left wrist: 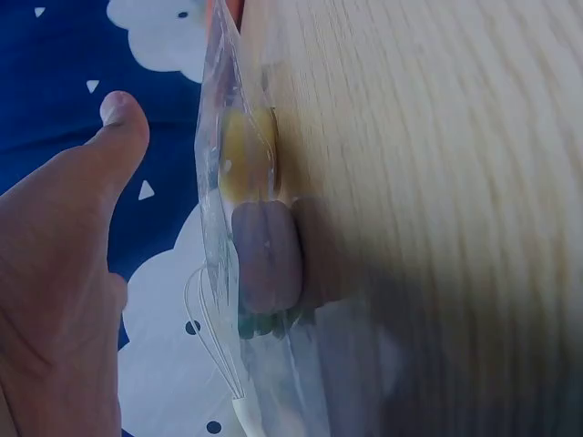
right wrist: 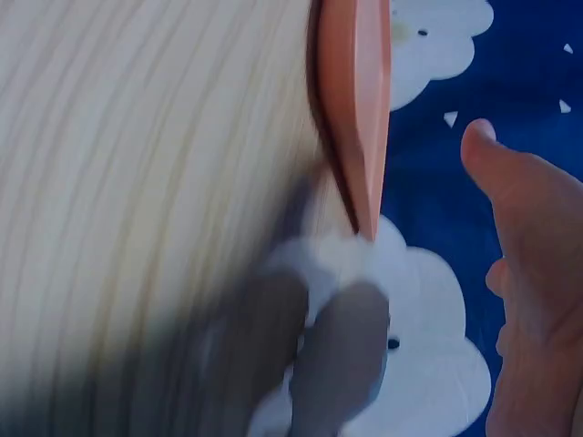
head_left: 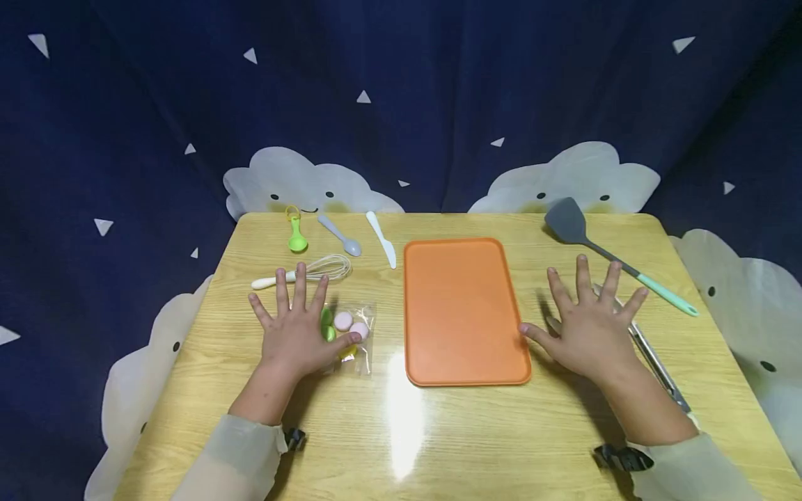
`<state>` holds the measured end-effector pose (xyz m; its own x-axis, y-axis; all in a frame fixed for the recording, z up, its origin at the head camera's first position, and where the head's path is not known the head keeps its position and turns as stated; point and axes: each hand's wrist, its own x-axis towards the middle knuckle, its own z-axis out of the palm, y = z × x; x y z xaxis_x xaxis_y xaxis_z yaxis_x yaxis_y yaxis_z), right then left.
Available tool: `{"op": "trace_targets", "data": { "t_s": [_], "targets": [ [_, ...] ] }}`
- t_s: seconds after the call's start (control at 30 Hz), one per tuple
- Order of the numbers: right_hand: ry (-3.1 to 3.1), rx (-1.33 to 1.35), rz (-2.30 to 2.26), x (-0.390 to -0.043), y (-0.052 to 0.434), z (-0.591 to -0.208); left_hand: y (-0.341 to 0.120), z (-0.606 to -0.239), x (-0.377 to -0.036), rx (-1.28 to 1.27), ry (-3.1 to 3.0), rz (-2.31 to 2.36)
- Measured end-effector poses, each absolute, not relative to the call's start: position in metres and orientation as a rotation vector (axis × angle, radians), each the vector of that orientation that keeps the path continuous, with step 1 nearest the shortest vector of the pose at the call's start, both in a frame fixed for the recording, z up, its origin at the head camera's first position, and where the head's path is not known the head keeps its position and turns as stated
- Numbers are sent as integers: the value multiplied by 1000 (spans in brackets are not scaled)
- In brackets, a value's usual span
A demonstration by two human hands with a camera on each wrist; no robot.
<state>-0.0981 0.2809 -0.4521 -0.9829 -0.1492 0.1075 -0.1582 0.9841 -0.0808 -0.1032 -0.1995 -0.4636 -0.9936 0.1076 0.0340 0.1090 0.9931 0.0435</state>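
My left hand [head_left: 293, 341] is held palm down with fingers spread over a clear plastic bag [head_left: 370, 348] of small round pieces in pink, green and yellow. In the left wrist view, a gap shows between that hand and the bag, where a pink piece [left wrist: 267, 259] and a yellow piece [left wrist: 248, 155] stand out. Past its fingertips lies a whisk [head_left: 331, 267] with a cream handle. My right hand [head_left: 592, 337], also spread and holding nothing, hovers over metal tongs [head_left: 654, 358], hiding part of them. Its thumb overlaps the right edge of an orange tray [head_left: 464, 313].
Along the back left lie a green measuring spoon [head_left: 297, 242] on a yellow ring, a grey-blue spoon [head_left: 351, 246] and a white knife [head_left: 382, 240]. A dark grey spatula [head_left: 567, 221] with a mint handle is at the back right. A dark blue curtain [head_left: 401, 62] hangs behind the wooden table [head_left: 351, 438].
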Motion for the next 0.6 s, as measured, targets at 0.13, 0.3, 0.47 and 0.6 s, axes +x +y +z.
{"op": "trace_targets", "data": {
  "t_s": [0.13, 0.3, 0.47, 0.6],
  "targets": [
    [-3044, 322, 172, -101, 259, -455, -201, -465, -102, -191, -3135, -93],
    [-3060, 429, 256, -102, 234, -459, -200, -466, -102, -200, -3170, -145],
    [-3055, 493, 330, -105, 212, -465, -198, -466, -103, -212, -3174, -238],
    [-3041, 530, 375, -108, 196, -466, -196, -468, -104, -215, -3165, -275]
  ]
}}
